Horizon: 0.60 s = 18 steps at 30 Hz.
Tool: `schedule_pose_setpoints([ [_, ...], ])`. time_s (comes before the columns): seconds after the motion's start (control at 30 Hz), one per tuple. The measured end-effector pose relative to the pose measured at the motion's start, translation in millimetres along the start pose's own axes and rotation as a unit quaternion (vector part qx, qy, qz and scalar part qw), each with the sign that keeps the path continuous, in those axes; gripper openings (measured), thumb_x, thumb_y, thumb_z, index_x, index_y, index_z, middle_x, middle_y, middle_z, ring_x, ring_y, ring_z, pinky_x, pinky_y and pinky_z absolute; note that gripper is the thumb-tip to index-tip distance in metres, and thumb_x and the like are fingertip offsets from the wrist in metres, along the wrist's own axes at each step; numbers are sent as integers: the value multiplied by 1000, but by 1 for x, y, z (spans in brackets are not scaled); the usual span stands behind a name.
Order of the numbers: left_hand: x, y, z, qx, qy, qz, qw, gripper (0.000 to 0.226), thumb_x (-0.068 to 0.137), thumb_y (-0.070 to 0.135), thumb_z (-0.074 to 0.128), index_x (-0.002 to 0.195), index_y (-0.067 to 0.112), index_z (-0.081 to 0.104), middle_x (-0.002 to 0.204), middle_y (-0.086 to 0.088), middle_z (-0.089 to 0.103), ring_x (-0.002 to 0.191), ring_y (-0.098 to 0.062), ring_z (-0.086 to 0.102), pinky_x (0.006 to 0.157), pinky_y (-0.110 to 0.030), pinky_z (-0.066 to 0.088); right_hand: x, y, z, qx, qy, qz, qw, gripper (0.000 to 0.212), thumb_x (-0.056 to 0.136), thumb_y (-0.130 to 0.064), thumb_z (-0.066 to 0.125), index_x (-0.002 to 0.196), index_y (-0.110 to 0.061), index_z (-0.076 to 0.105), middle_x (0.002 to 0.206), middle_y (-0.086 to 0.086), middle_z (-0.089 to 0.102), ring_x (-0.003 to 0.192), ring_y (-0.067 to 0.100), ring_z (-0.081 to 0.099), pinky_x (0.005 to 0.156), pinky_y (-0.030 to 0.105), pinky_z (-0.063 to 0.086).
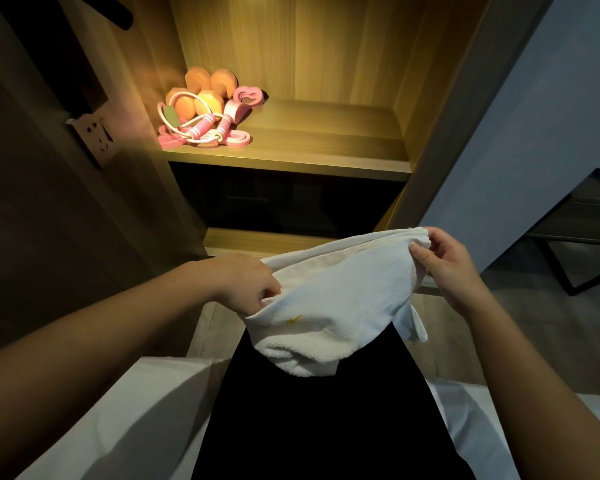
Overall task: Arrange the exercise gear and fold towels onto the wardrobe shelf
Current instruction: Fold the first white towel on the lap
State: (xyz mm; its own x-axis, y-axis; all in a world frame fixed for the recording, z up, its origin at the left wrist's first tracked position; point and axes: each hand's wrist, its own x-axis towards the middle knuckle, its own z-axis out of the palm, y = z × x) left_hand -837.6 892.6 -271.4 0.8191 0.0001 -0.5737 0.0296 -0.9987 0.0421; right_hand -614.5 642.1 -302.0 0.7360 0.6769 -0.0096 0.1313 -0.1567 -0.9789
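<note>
A white towel (pixel 340 299) hangs doubled over in front of me, low in the view. My left hand (pixel 246 285) grips its left edge and my right hand (pixel 440 261) pinches its upper right corner. The lit wardrobe shelf (pixel 312 147) lies above and beyond the towel. At the shelf's left end sit orange dumbbells (pixel 201 88), a pink skipping rope (pixel 201 128), a pink hand gripper (pixel 246 98) and a pink resistance band (pixel 236 140), piled together.
A wall socket (pixel 96 136) is on the dark panel at the left. A dark compartment (pixel 284 199) lies under the shelf. A dark side table (pixel 582 223) stands at the right. White bedding (pixel 125 410) lies beside my legs.
</note>
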Motion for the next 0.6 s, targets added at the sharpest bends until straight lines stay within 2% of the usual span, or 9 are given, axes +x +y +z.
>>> schedule_pose_setpoints([
  [0.1,-17,-1,-12,57,28,4,998,15,87,28,52,76,20,59,74,2,54,67,-15,48,61,-33,42,6,-8,-6,15,24,-25,999,21,94,-12,59,103,-30,65,95,-13,71,94,9,66,84,29,54],
  [0.2,-32,-12,-42,121,95,-39,987,13,81,21,53,69,19,57,63,4,49,58,-14,44,55,-30,38,28,-38,-11,38,60,-78,994,21,94,-5,58,102,-23,64,94,-3,69,87,10,64,81,30,52],
  [0.33,-53,-44,-107,178,183,-81,964,13,87,29,51,79,22,59,82,5,58,73,-16,55,60,-29,45,64,-96,-21,43,67,-140,987,18,94,-9,61,98,-26,65,89,-10,69,81,2,64,70,18,54],
  [0.4,-66,-58,-137,162,222,-95,957,12,91,33,54,85,24,60,83,7,58,74,-13,55,64,-29,49,80,-121,-29,35,69,-164,983,14,94,-13,62,98,-26,65,91,-9,69,83,3,65,69,18,53],
  [0.5,-76,-68,-170,121,284,-126,943,13,92,32,55,84,22,54,82,1,57,73,-18,55,63,-35,46,100,-157,-40,44,89,-205,974,13,93,-12,62,97,-25,65,90,-9,68,79,1,63,68,17,52],
  [0.6,-87,-73,-203,-16,319,-108,941,18,93,21,57,78,15,51,78,-3,62,68,-18,64,62,-34,52,114,-186,-53,54,94,-233,966,13,93,-12,63,97,-25,66,89,-10,70,80,1,64,69,16,52],
])
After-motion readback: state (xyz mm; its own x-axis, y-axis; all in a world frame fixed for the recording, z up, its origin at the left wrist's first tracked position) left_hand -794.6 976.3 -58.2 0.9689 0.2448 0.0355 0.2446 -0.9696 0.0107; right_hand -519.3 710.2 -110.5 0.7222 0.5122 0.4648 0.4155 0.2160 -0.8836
